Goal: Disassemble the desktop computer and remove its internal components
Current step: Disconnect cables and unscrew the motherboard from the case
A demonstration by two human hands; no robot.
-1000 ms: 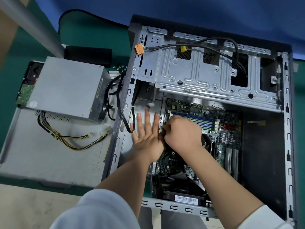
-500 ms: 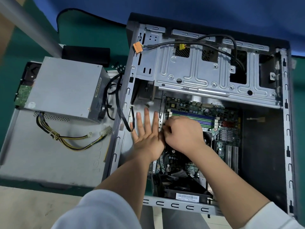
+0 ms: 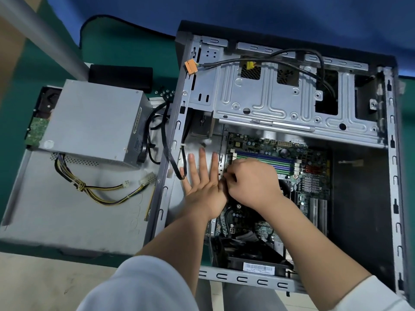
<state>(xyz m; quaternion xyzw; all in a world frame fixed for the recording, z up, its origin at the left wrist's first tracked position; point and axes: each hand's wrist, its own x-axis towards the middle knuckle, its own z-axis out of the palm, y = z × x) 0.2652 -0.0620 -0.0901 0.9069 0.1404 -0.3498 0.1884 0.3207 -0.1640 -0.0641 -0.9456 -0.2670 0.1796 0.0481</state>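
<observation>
The open desktop case (image 3: 391, 153) lies on its side. The green motherboard (image 3: 310, 158) is inside it, with memory slots (image 3: 265, 158) and a black fan (image 3: 253, 254) at its near end. My left hand (image 3: 203, 187) lies flat with straight, spread fingers on the bare case floor just left of the board. My right hand (image 3: 253, 182) is curled over the board, its fingertips pinching at the board's left edge beside my left thumb. What lies under the fingers is hidden.
A grey power supply (image 3: 94, 117) with yellow-black cables (image 3: 101, 191) sits on the removed side panel (image 3: 67, 209) to the left, over a hard drive (image 3: 37, 129). Loose screws (image 3: 166, 93) lie near the case. An orange connector (image 3: 190, 66) hangs over the drive cage (image 3: 280, 102).
Both hands stay in the same place at the board's left edge. Only the camera view has shifted slightly.
</observation>
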